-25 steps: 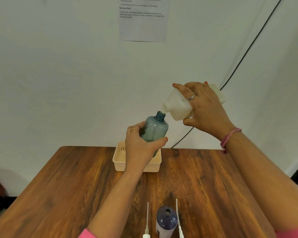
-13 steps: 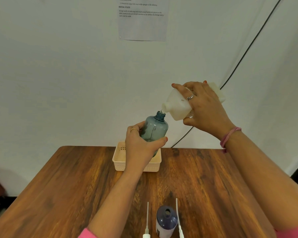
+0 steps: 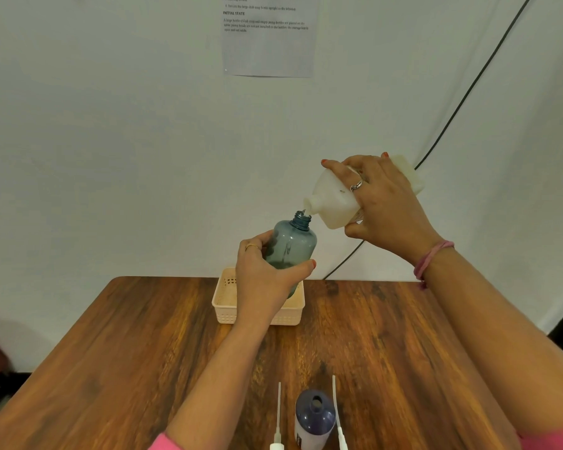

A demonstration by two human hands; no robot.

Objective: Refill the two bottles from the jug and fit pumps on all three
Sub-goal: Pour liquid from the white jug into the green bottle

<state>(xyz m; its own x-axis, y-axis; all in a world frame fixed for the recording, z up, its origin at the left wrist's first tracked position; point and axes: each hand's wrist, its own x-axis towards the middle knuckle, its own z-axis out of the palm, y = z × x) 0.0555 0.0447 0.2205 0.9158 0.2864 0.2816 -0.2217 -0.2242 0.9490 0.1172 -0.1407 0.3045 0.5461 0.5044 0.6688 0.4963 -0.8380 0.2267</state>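
Note:
My left hand [image 3: 263, 277] grips a clear grey-blue bottle [image 3: 293, 245], held up above the table with its open neck tilted to the right. My right hand [image 3: 384, 206] holds a cream jug [image 3: 330, 203] tipped down to the left, its spout right over the bottle's mouth; a thin thread of liquid shows at the spout. A dark blue bottle [image 3: 314, 417] stands open at the near edge. Two white pump tubes lie beside it, one on its left [image 3: 278, 414] and one on its right [image 3: 338, 414].
A small cream basket [image 3: 223, 303] sits at the back middle of the wooden table [image 3: 127, 345], partly behind my left hand. A black cable [image 3: 468, 89] runs down the white wall. A printed sheet [image 3: 268, 37] hangs above.
The jug's spout has dropped slightly closer to the bottle's mouth. Both hands stay in nearly the same place.

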